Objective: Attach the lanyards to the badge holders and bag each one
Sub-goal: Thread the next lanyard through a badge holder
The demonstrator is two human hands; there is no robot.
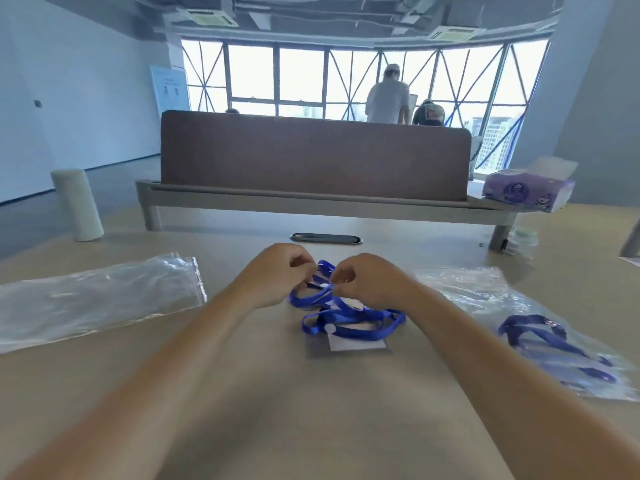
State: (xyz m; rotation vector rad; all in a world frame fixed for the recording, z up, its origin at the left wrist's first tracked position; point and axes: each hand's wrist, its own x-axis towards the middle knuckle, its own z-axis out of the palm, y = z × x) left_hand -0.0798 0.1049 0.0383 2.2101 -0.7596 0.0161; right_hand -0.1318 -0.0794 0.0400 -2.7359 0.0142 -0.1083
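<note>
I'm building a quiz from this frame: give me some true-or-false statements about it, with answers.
1. Both the left hand and the right hand pinch the blue lanyard. True.
2. The left bag holds a lanyard. False: it looks empty; the right bag holds one.
3. The badge holder lies on the table. True.
4. The white roll lies on its side. False: it stands upright.
</note>
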